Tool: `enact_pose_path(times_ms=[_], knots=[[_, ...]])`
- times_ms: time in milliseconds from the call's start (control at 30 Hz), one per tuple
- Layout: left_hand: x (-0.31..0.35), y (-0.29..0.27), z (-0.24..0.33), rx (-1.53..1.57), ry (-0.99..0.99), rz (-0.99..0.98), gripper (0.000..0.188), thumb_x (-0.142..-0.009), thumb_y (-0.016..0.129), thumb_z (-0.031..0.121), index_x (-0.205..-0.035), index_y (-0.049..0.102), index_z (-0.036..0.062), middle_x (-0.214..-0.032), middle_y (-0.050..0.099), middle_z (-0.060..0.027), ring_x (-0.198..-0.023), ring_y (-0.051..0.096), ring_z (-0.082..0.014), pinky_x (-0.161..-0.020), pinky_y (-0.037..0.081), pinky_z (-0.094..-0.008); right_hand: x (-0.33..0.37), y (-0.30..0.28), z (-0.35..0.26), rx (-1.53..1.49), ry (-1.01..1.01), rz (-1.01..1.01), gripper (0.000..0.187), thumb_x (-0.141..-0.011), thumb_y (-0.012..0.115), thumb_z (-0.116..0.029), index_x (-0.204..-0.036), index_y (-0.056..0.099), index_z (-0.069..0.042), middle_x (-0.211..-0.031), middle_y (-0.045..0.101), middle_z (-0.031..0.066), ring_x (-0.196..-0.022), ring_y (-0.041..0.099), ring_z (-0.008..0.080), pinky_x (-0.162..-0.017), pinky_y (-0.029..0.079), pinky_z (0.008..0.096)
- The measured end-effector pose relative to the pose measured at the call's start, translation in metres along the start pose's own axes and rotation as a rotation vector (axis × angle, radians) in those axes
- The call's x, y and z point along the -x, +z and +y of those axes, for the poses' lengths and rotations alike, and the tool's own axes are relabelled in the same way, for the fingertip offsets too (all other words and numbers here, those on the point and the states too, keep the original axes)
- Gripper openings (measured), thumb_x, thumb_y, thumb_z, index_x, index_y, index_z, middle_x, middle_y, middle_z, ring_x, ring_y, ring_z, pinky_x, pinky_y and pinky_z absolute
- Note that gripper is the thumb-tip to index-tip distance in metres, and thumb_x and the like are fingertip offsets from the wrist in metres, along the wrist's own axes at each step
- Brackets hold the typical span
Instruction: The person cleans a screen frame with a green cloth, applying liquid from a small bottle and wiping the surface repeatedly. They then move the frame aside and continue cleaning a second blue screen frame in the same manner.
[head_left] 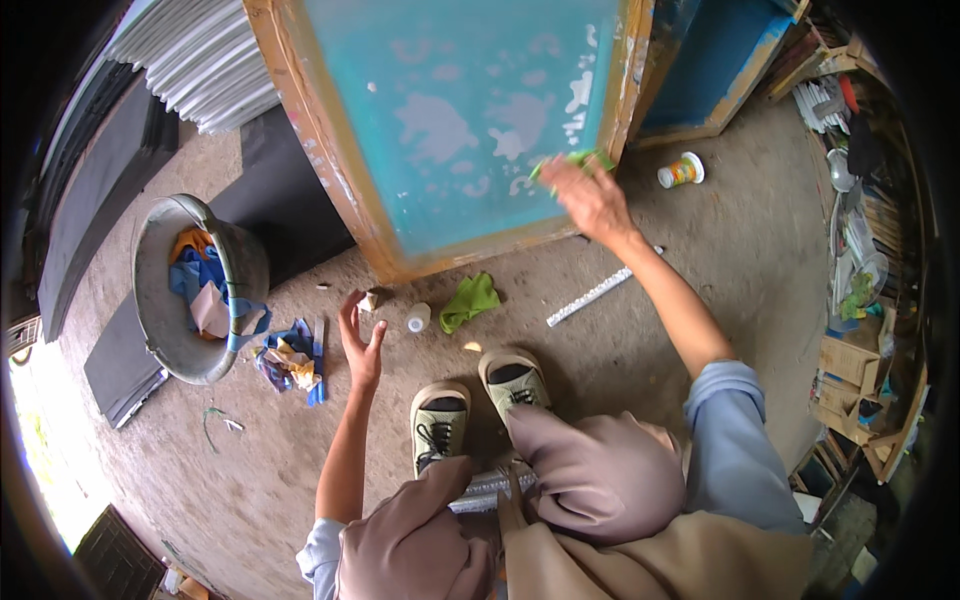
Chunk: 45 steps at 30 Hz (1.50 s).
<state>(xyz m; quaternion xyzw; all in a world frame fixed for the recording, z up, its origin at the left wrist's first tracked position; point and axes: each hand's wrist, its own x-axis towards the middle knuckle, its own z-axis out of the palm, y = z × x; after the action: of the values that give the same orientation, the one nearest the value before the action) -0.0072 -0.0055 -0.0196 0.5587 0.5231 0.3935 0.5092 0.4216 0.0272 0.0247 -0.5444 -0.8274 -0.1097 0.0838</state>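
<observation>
A wood-framed printing screen (420, 225) with teal mesh leans in front of me, with pale blotchy shapes across it. My right hand (592, 200), slightly blurred, grips a green cloth (590, 160) against the screen's lower right part. My left hand (362, 345) is low over the floor, its thumb and fingers curved apart. Close to its fingertips is a small whitish object (369, 301); whether they touch I cannot tell. Just right of that hand stand a small translucent bottle (418, 318) and another crumpled green cloth (469, 302).
A grey bucket (150, 300) of coloured rags stands at left, beside a rag pile (290, 358). A white strip (600, 288) and a tipped cup (682, 171) lie to the right. Another blue screen (715, 75) leans at the back; cluttered shelves (850, 370) line the right side.
</observation>
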Motion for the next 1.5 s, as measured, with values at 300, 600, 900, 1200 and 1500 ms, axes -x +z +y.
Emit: enact_pose_path(times_ms=[300,600,900,1200,1500], knots=[[-0.01,0.015,0.006,0.0,0.039,-0.058,0.067,-0.076,0.071,0.024,-0.13,0.036,0.0033,-0.131,0.042,-0.014,-0.126,0.037,-0.0261,-0.109,0.022,-0.0429,0.013,0.007,-0.02,-0.11,0.134,0.071,0.052,-0.086,0.053,-0.009,-0.136,0.038,-0.016,-0.142,0.036,0.0001,-0.134,0.026,0.0129,-0.112,0.017,0.0448],[-0.01,0.015,0.011,-0.005,0.015,-0.058,0.067,-0.077,0.07,0.028,-0.129,0.037,0.0026,-0.13,0.042,-0.0145,-0.126,0.037,-0.0262,-0.109,0.023,-0.0435,-0.005,0.008,-0.024,-0.228,0.148,0.116,0.045,-0.088,0.049,-0.008,-0.132,0.044,-0.016,-0.141,0.037,-0.0012,-0.133,0.031,0.0149,-0.113,0.017,0.0425],[-0.011,0.016,0.01,0.031,0.039,-0.053,0.067,-0.076,0.071,0.023,-0.13,0.036,0.0023,-0.13,0.042,-0.014,-0.126,0.037,-0.0258,-0.109,0.022,-0.0418,0.019,0.004,-0.012,-0.246,0.136,0.024,0.05,-0.088,0.048,-0.008,-0.136,0.038,-0.02,-0.144,0.031,-0.0028,-0.134,0.027,0.0152,-0.112,0.019,0.0449],[-0.009,0.016,0.007,-0.006,0.018,-0.069,0.072,-0.078,0.068,0.039,-0.132,0.035,0.0037,-0.131,0.042,-0.0122,-0.127,0.036,-0.0234,-0.109,0.022,-0.0437,-0.004,0.003,-0.007,-0.155,-0.057,-0.05,0.055,-0.085,0.053,-0.007,-0.137,0.038,-0.019,-0.143,0.035,-0.0024,-0.134,0.029,0.0174,-0.111,0.021,0.0455],[-0.011,0.012,0.011,0.025,0.024,-0.038,0.066,-0.077,0.071,0.025,-0.129,0.037,0.0026,-0.128,0.044,-0.0152,-0.124,0.039,-0.0263,-0.108,0.025,-0.0424,-0.027,0.0,-0.024,-0.037,-0.208,-0.121,0.055,-0.088,0.052,-0.016,-0.138,0.033,-0.026,-0.144,0.033,-0.0081,-0.134,0.027,0.0143,-0.111,0.016,0.0516]])
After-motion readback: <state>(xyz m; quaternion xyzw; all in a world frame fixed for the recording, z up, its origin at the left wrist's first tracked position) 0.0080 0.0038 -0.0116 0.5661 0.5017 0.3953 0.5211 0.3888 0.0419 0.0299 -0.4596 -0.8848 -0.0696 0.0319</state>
